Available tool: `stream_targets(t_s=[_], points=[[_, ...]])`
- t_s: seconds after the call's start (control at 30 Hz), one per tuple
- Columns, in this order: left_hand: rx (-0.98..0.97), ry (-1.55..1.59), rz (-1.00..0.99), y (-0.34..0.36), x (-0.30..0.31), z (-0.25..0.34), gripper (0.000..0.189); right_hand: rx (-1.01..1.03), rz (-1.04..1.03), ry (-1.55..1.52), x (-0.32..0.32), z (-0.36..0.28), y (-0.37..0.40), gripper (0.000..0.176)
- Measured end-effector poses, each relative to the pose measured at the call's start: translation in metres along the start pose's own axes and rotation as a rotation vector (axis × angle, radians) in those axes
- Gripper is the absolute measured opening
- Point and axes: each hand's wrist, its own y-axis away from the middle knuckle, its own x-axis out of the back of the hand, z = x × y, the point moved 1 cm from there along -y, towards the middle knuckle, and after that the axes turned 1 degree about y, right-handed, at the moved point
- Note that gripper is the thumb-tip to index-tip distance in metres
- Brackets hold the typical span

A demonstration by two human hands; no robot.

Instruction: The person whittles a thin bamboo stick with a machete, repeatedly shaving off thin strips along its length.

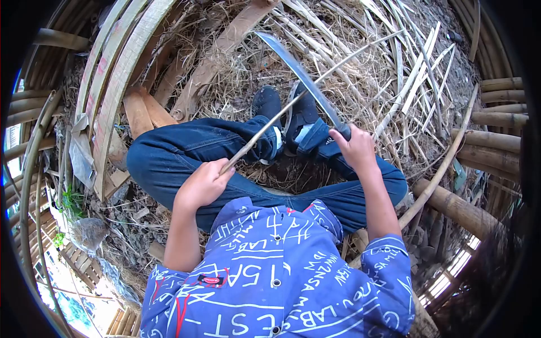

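I sit cross-legged on the ground in blue jeans and dark shoes. My left hand grips the near end of a thin bamboo strip, which runs up and to the right over my feet. A long curved knife is held by its handle in my right hand. Its blade points up and left and crosses the strip about midway, resting against it.
Dry bamboo shavings and split strips cover the ground ahead. Wide curved bamboo slats lie at the left. Thick round bamboo poles are stacked at the right, and one pole lies beside my right knee.
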Motion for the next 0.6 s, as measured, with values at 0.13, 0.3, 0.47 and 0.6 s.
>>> stream_targets(t_s=[0.13,0.3,0.47,0.6], points=[[-0.018,-0.054,0.023,0.000,-0.001,0.006,0.026,0.110,-0.088,-0.098,-0.010,-0.039,0.018,0.063],[0.056,-0.114,0.010,0.003,0.000,0.013,0.028,0.179,-0.090,0.013,-0.017,-0.032,0.007,0.063],[-0.010,-0.100,0.035,0.003,-0.003,0.009,0.027,-0.045,-0.003,0.008,-0.005,0.016,-0.024,0.064],[-0.048,-0.077,0.056,0.000,-0.004,0.005,0.027,-0.038,0.040,0.067,0.006,0.029,-0.040,0.065]])
